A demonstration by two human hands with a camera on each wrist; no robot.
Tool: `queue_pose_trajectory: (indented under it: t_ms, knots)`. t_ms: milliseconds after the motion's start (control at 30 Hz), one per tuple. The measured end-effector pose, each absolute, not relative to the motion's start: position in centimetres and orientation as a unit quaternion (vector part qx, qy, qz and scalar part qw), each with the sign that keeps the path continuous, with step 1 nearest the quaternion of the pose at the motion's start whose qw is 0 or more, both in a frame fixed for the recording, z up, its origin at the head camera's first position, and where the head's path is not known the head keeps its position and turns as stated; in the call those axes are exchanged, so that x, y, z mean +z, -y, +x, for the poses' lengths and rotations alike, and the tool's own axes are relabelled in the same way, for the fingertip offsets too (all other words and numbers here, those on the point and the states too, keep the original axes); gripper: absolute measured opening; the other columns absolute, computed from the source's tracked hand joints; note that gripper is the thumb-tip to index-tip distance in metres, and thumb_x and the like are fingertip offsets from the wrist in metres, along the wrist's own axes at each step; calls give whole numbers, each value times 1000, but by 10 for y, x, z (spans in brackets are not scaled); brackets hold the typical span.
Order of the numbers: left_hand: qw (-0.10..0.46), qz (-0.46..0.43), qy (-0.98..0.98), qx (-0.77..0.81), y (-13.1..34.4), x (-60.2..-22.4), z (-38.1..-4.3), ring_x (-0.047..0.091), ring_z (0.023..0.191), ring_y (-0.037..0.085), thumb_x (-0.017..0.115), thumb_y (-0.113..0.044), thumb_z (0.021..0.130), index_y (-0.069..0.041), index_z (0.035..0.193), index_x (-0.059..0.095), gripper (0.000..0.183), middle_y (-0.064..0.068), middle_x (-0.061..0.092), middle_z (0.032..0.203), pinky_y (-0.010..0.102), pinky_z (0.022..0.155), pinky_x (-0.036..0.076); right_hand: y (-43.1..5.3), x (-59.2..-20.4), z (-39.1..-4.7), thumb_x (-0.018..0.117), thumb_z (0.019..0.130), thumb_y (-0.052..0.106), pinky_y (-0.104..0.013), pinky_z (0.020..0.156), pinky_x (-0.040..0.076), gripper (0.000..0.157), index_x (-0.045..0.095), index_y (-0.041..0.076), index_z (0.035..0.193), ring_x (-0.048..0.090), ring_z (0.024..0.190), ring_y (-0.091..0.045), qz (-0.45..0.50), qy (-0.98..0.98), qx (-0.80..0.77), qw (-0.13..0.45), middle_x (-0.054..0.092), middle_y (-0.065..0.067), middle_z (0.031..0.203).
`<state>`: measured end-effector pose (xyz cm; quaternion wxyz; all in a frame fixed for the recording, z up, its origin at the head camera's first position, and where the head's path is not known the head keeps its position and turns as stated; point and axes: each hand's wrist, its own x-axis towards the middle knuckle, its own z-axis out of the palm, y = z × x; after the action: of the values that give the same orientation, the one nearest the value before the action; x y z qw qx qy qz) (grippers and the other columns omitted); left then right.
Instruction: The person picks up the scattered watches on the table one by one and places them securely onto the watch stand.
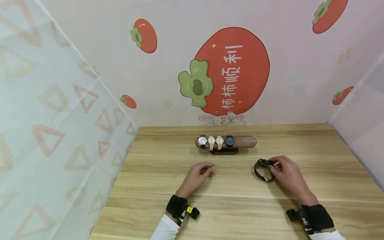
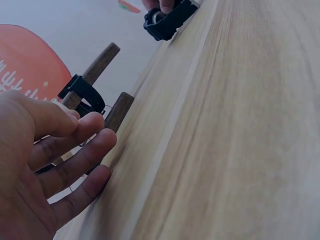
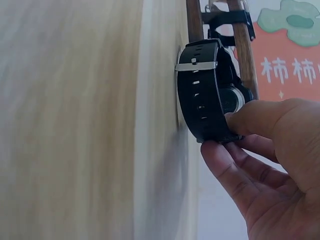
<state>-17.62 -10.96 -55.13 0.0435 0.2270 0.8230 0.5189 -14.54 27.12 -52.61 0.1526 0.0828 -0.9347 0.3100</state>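
Observation:
A black watch (image 1: 264, 170) with its strap buckled into a loop is pinched at one side by my right hand (image 1: 288, 175), over the right half of the table. In the right wrist view the strap's metal buckle loop and punched holes face the camera, and the thumb lies by the watch case (image 3: 231, 100). My left hand (image 1: 196, 176) holds nothing, its fingers loosely bent low over the table in front of the stand. Behind both hands, a dark wooden watch stand (image 1: 247, 141) carries several watches: a silver-faced one (image 1: 202, 141), two cream ones, and a black one (image 1: 229, 141).
The wood-grain table (image 1: 228, 203) runs back to a wall (image 1: 288, 100) printed with persimmons. A patterned white sheet (image 1: 75, 150) borders the left side, and a pale panel (image 1: 366, 110) the right. The stand's right end has a bare stretch of bar.

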Motion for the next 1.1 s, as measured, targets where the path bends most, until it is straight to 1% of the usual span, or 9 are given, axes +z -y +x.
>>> queue_pose_trajectory:
  t_ms: [100, 267, 633, 867, 1000, 1100]
  knots:
    - [49, 226, -820, 524, 107, -552, -177, 77, 95, 16, 63, -10, 108, -5, 133, 71, 27, 7, 80, 107, 23, 86, 64, -265, -527, -148, 79, 90, -1, -21, 62, 54, 25, 74, -2, 114, 64, 79, -13, 90, 936, 308, 146, 70, -14, 102]
    - [58, 225, -813, 534, 101, -550, -179, 78, 95, 18, 63, -12, 108, -4, 134, 71, 28, 10, 80, 108, 24, 87, 64, -255, -526, -152, 81, 90, -1, -21, 63, 55, 25, 74, -1, 114, 64, 80, -13, 102, 934, 312, 137, 70, -12, 102]
    - [68, 203, -803, 556, 88, -551, -183, 78, 95, 17, 65, -12, 107, -5, 134, 71, 29, 8, 79, 110, 24, 86, 64, -230, -528, -158, 79, 91, -1, -22, 65, 59, 26, 74, -1, 116, 65, 81, -12, 132, 929, 322, 125, 69, -11, 105]
    - [62, 196, -800, 564, 79, -552, -186, 77, 96, 22, 66, -18, 107, -6, 135, 71, 31, 10, 78, 113, 24, 86, 64, -218, -526, -161, 81, 90, -2, -26, 69, 62, 27, 74, 0, 116, 69, 83, -15, 153, 923, 330, 125, 71, -11, 107]
    - [56, 198, -797, 568, 75, -554, -188, 77, 96, 17, 66, -18, 107, -5, 136, 69, 32, 9, 78, 118, 24, 87, 64, -212, -525, -163, 81, 91, -3, -27, 70, 63, 27, 74, 2, 116, 70, 84, -16, 164, 918, 338, 128, 71, -10, 108]
    - [52, 201, -796, 568, 72, -555, -188, 76, 100, 15, 65, -19, 108, -5, 138, 68, 33, 8, 76, 124, 24, 90, 63, -207, -525, -164, 81, 90, -4, -28, 71, 63, 27, 75, 3, 115, 70, 84, -15, 175, 914, 342, 132, 72, -9, 107]
